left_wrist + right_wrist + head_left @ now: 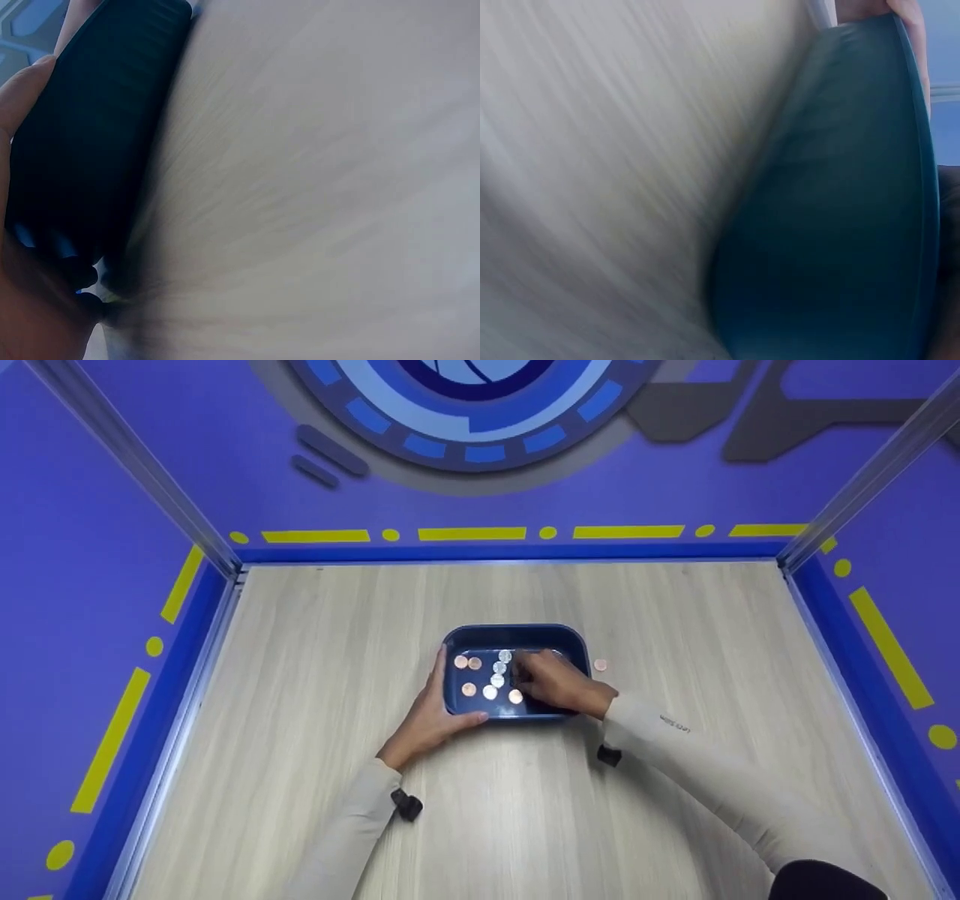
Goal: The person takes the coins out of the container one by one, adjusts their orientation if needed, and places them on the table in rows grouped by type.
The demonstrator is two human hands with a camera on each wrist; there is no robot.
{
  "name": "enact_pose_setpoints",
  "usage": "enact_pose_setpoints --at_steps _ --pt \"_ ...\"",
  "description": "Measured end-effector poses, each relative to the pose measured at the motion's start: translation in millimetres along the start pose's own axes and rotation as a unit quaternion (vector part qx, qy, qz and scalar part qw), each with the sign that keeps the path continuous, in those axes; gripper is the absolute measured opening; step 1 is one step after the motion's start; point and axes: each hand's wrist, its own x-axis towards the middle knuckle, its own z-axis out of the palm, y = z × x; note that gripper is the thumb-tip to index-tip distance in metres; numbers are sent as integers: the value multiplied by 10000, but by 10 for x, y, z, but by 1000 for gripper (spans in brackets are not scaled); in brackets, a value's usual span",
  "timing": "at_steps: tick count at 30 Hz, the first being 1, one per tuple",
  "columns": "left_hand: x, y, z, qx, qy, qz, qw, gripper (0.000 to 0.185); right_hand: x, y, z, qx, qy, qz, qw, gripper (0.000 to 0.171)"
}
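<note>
A dark blue rectangular tray [517,628] stands on the table, seen from outside in both wrist views. My left hand [431,716] grips its left end, thumb along the near rim and fingers against the outer wall. Inside, silver coins [499,667] form a slanting row, with copper coins [469,688] on the left and another copper-toned coin [515,697] to the right of the row's near end. My right hand [555,681] reaches over the right side into the tray, fingers bent downward beside the silver coins. Its fingertips are shadowed, so any coin between them is hidden.
One copper coin [600,664] lies on the wooden table [337,660] just outside the tray's right end. Blue panels [480,510] with yellow marks enclose the back and both sides. Small black wrist cameras [407,805] sit at the sleeves.
</note>
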Motion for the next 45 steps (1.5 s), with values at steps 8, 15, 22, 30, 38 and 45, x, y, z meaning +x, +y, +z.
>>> enact_pose_setpoints --at_steps 8,15,22,30,38,45 --pt "22 -12 -1 -47 4 -13 10000 144 -123 -73 -137 330 326 74 9989 10" --pt "-4 -29 -2 -53 30 -110 9999 143 -331 -78 -317 698 542 242 9958 14" --pt "-4 -38 -7 -5 18 -101 9999 143 -545 -6 -531 1018 822 580 9897 16" --pt "-2 -37 -9 -61 10 -73 10000 142 -718 137 -625 1102 1079 650 9859 13" --pt "-17 -7 -7 86 38 -89 9999 142 -873 231 -635 1172 1094 987 9821 12" --pt "-2 4 10 51 31 49 10000 141 -1024 309 -657 1209 1364 1067 9774 12"
